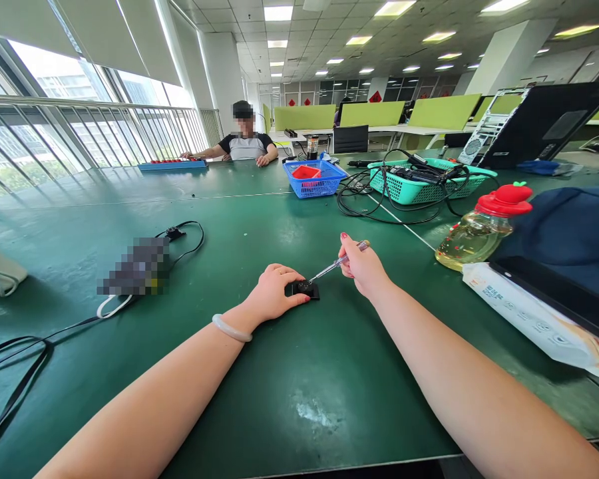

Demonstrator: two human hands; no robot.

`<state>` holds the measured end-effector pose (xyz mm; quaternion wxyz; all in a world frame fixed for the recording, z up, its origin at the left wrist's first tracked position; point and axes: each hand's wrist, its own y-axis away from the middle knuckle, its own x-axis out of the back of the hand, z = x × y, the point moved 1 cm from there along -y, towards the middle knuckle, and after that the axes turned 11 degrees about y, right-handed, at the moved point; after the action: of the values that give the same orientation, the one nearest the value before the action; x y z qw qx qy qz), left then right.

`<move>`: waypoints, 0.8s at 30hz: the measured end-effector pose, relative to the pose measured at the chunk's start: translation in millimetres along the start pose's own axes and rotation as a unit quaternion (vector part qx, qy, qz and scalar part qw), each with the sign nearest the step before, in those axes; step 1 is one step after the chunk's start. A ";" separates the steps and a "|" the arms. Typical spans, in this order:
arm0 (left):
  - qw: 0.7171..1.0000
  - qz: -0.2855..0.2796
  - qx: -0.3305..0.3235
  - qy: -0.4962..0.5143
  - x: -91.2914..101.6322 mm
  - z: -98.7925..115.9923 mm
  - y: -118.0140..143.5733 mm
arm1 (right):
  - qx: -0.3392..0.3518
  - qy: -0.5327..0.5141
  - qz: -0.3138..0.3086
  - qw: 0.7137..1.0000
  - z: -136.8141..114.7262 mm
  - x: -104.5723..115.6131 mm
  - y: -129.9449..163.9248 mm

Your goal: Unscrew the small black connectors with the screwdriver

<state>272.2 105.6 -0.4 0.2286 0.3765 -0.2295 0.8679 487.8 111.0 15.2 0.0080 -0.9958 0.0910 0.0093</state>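
Note:
A small black part (310,290) lies on the green table mat (289,372) in front of me. My left hand (274,291) rests over its left side and holds it down with the fingertips. My right hand (363,267) grips a slim screwdriver (335,264) with a clear handle. The shaft slants down to the left and its tip touches the top of the black part. A pale bangle sits on my left wrist.
A blue basket (313,179) with a red tray and a teal basket (424,183) full of black cables stand further back. A bottle with a red cap (482,229), a wipes pack (534,319) and a dark cloth lie at right. A person sits at the far end.

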 end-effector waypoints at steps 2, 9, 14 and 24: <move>1.000 0.000 0.001 -0.002 -0.1 -0.3 0.1 | -0.050 -0.010 0.018 0.999 1.7 0.5 -0.3; 1.000 0.003 -0.001 -0.006 -0.2 -0.4 -0.2 | -0.157 -0.029 0.048 0.986 2.9 -1.5 2.6; 1.000 0.004 0.001 -0.011 -0.3 1.0 -0.5 | -0.137 -0.034 0.029 0.990 2.0 -6.3 5.5; 1.000 0.008 -0.004 -0.021 -0.7 0.5 1.1 | 0.002 -0.116 -0.026 0.993 -4.7 -5.0 3.8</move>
<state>272.4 104.2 -0.9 0.2183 0.3919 -0.2405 0.8608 482.3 108.1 20.0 0.0203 -0.9899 0.0638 0.1248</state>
